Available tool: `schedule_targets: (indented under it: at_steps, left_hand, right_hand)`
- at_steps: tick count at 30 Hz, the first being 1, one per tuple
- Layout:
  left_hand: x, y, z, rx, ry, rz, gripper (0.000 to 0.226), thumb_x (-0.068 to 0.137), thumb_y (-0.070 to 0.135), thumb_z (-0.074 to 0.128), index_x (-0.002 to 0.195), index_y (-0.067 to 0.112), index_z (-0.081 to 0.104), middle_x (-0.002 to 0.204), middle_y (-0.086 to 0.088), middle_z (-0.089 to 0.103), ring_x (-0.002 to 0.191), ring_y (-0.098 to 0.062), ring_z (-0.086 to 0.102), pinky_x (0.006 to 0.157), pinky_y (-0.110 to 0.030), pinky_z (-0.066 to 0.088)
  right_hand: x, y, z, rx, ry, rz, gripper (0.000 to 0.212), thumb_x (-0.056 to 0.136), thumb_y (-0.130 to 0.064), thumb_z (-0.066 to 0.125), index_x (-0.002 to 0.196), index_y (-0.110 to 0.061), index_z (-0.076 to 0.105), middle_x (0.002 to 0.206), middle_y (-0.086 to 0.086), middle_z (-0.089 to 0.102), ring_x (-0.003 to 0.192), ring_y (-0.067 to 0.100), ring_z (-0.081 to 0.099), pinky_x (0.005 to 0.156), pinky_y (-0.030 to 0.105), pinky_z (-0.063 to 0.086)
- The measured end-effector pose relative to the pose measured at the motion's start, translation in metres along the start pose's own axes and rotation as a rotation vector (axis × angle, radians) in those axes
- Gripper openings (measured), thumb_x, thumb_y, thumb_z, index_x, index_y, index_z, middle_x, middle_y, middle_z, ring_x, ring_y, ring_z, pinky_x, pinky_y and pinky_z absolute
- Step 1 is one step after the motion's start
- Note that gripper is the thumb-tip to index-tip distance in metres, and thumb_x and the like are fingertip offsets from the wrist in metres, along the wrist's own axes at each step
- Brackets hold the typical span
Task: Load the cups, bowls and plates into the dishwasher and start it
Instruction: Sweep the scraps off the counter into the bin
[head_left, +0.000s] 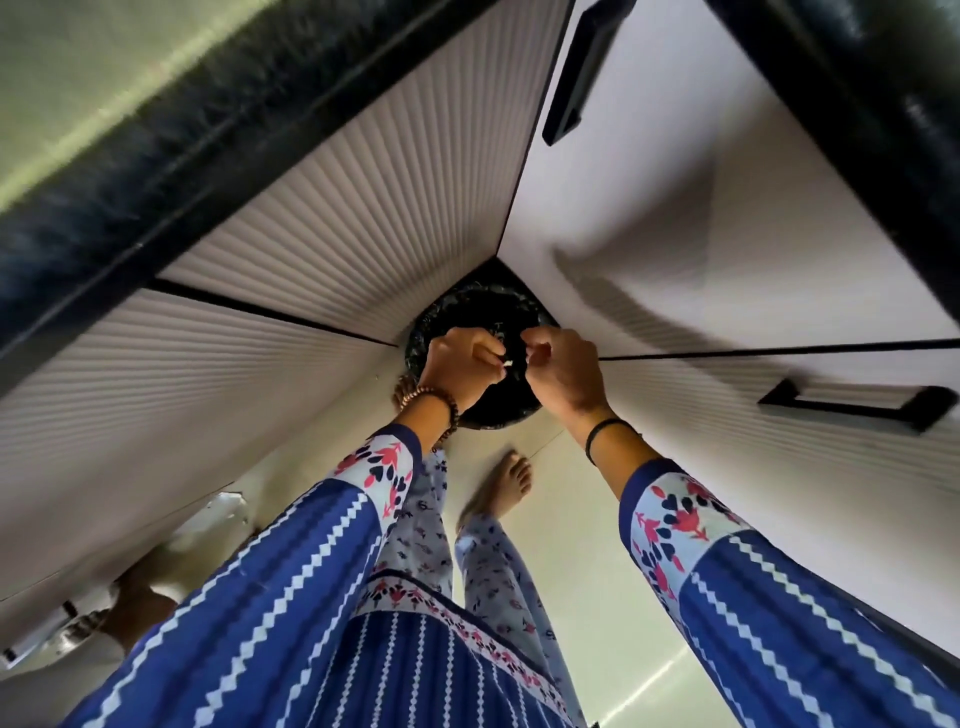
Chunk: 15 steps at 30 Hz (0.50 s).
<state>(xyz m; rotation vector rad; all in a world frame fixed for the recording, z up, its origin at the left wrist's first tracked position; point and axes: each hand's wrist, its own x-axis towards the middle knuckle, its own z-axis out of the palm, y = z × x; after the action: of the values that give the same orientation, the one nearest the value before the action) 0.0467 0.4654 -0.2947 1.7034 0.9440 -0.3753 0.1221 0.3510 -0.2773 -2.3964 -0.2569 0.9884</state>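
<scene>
Blue patterned sleeves (291, 571) at five and seven o'clock, left hand (457, 364) and right hand (558, 374) meeting at centre over round black bin (478, 312) in cabinet corner, left grip pinching small white piece (508, 364), right grip curled narrow beside it, contact cannot be told, bare foot (506, 483) on floor toward six o'clock.

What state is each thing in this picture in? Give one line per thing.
left hand, pinching a small white scrap above the black bin.
right hand, fingers curled beside the scrap; grip unclear.
black bin, open-topped, on the floor in the cabinet corner.
ribbed cabinet front, closed.
handled drawer, closed.
</scene>
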Motion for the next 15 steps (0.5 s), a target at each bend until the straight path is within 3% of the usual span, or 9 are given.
schedule_targets:
  at_steps: [3, 6, 8, 10, 12, 15]
  left_hand:
    - [-0.019, 0.022, -0.01, -0.054, 0.004, -0.013, 0.012, 0.077, 0.002, 0.077, 0.075, 0.012, 0.07, 0.073, -0.005, 0.07, 0.069, -0.017, 0.068, 0.059, -0.028, 0.06]
    - [-0.041, 0.047, -0.021, 0.005, 0.032, 0.069, 0.026, 0.077, 0.001, 0.074, 0.069, 0.023, 0.063, 0.066, 0.005, 0.064, 0.07, -0.016, 0.065, 0.073, -0.034, 0.06]
    - [-0.061, 0.065, -0.029, -0.015, 0.065, 0.134, 0.021, 0.078, -0.002, 0.072, 0.076, 0.018, 0.066, 0.073, 0.003, 0.068, 0.077, -0.018, 0.067, 0.083, -0.033, 0.058]
    - [-0.085, 0.081, -0.041, 0.029, 0.087, 0.184, 0.014, 0.081, 0.005, 0.072, 0.092, 0.014, 0.07, 0.087, 0.001, 0.072, 0.085, -0.012, 0.068, 0.079, -0.017, 0.053]
    - [-0.113, 0.099, -0.057, 0.067, 0.111, 0.232, 0.02, 0.083, 0.01, 0.069, 0.102, 0.017, 0.07, 0.093, 0.004, 0.073, 0.086, -0.007, 0.065, 0.073, -0.007, 0.046]
    - [-0.148, 0.128, -0.079, 0.064, 0.126, 0.324, 0.02, 0.083, 0.012, 0.068, 0.102, 0.02, 0.069, 0.093, 0.006, 0.073, 0.084, -0.004, 0.066, 0.08, -0.014, 0.052]
  right_hand:
    - [-0.018, -0.015, -0.014, 0.056, 0.091, -0.043, 0.016, 0.091, -0.005, 0.066, 0.103, -0.005, 0.076, 0.101, 0.009, 0.076, 0.096, 0.02, 0.071, 0.092, 0.023, 0.052]
    - [-0.046, -0.033, -0.029, 0.096, 0.17, -0.122, 0.007, 0.087, -0.006, 0.073, 0.094, -0.004, 0.075, 0.091, 0.007, 0.075, 0.08, 0.013, 0.066, 0.08, 0.023, 0.056]
    - [-0.066, -0.047, -0.043, 0.115, 0.213, -0.145, 0.009, 0.087, -0.004, 0.07, 0.094, -0.008, 0.074, 0.088, 0.002, 0.072, 0.078, 0.01, 0.062, 0.075, 0.024, 0.054]
    - [-0.086, -0.062, -0.056, 0.141, 0.197, -0.104, 0.019, 0.088, -0.003, 0.064, 0.103, -0.011, 0.073, 0.091, -0.001, 0.07, 0.083, 0.011, 0.063, 0.076, 0.022, 0.052]
    - [-0.106, -0.072, -0.068, 0.209, 0.171, -0.172, 0.02, 0.091, -0.005, 0.062, 0.108, -0.01, 0.071, 0.097, 0.004, 0.073, 0.088, 0.017, 0.07, 0.08, 0.03, 0.059]
    - [-0.134, -0.092, -0.09, 0.33, 0.179, -0.285, 0.011, 0.096, -0.013, 0.065, 0.105, -0.009, 0.068, 0.097, 0.005, 0.072, 0.087, 0.014, 0.072, 0.076, 0.035, 0.063]
